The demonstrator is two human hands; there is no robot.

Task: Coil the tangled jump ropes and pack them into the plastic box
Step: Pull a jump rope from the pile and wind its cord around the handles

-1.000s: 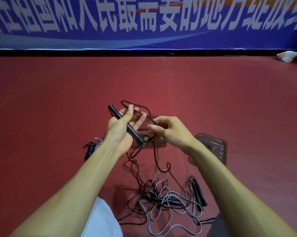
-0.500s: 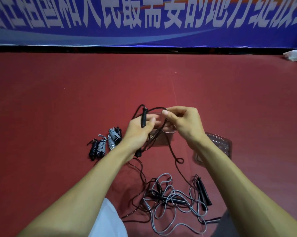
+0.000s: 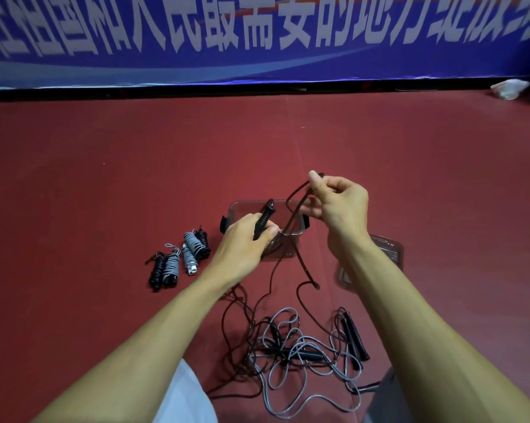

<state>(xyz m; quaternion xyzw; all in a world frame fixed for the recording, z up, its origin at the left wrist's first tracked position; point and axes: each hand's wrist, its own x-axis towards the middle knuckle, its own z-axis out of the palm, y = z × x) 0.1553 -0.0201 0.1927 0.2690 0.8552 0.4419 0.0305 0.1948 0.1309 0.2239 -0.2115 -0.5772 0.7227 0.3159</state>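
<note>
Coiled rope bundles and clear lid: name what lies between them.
Head view: the plastic box sits between the bundles and lid; the left hand grips a black handle over it, and black rope crosses it.

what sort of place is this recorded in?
Probably an indoor sports hall. Clues: a wide red floor, a long blue banner with large white characters along the far edge, and jump ropes lying on the floor.

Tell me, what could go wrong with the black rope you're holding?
The black cord pinched by the right hand trails down into the tangled pile, so pulling might tighten knots or drag the grey rope along. The small loop hanging below could cinch shut. The left hand holds the handle over the plastic box; a tug might knock it.
</note>
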